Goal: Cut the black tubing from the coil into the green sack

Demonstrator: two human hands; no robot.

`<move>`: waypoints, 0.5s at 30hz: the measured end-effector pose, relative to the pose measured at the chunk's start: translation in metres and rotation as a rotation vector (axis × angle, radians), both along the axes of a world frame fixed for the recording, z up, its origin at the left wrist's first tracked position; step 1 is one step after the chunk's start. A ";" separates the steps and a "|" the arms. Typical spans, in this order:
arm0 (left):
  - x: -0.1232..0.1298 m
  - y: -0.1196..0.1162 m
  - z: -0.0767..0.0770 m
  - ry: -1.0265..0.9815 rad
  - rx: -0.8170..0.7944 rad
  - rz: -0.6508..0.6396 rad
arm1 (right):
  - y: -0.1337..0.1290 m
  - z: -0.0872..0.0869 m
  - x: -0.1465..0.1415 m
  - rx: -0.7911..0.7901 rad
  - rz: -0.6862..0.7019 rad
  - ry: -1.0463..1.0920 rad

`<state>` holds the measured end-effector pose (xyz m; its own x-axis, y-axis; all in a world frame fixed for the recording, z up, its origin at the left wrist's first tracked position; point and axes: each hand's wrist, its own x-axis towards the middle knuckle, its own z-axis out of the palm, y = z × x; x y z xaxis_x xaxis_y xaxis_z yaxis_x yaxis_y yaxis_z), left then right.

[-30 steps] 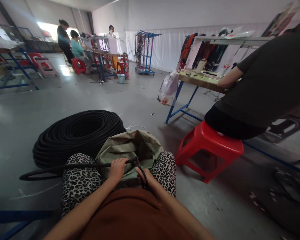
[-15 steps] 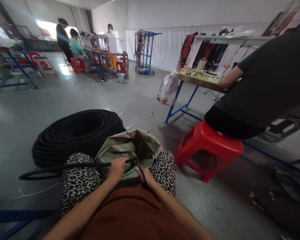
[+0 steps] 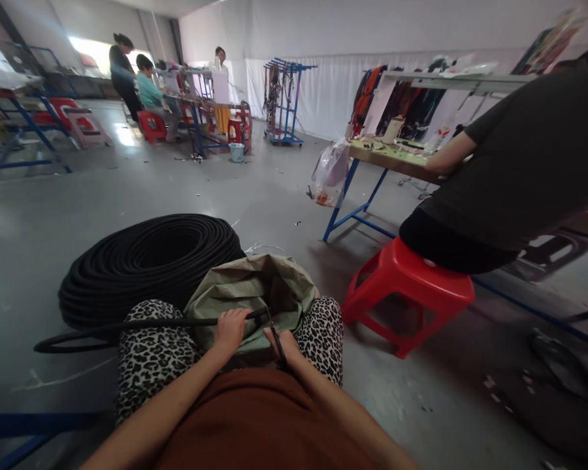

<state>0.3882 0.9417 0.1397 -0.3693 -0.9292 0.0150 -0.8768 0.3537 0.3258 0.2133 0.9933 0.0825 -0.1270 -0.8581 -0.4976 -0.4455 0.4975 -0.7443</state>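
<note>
Between my knees stands an open olive-green sack point(image 3: 215, 284), its mouth facing up. My left hand point(image 3: 231, 329) is closed around a thick black cord point(image 3: 171, 322) close to its end, which reaches over the sack's mouth. The cord runs left across my thigh and loops back beside a large black coil point(image 3: 147, 267) on the floor. In my right hand point(image 3: 289, 346) is a pair of scissors point(image 3: 277, 346) with black handles. Their metal blades are at the cord near its end; whether they are closed on it is too small to tell.
A red plastic stool point(image 3: 411, 281) with a seated person point(image 3: 524, 156) is close on my right. Beyond it stands a worktable point(image 3: 392, 155) with a plastic bag point(image 3: 330, 171) hanging from its corner. Blue metal bars point(image 3: 39, 423) lie at lower left. Other people work farther back.
The camera view has shifted very slightly. The scissors have turned a little in my right hand; my left hand keeps its hold on the cord in the same place.
</note>
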 end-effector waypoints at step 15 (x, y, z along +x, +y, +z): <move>-0.006 -0.004 0.000 -0.039 0.024 -0.006 | -0.002 0.003 0.001 -0.070 0.026 0.090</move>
<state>0.3818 0.9379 0.1399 -0.3751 -0.9267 -0.0219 -0.8866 0.3517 0.3004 0.2148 0.9917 0.0858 -0.1456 -0.8940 -0.4237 -0.5247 0.4329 -0.7330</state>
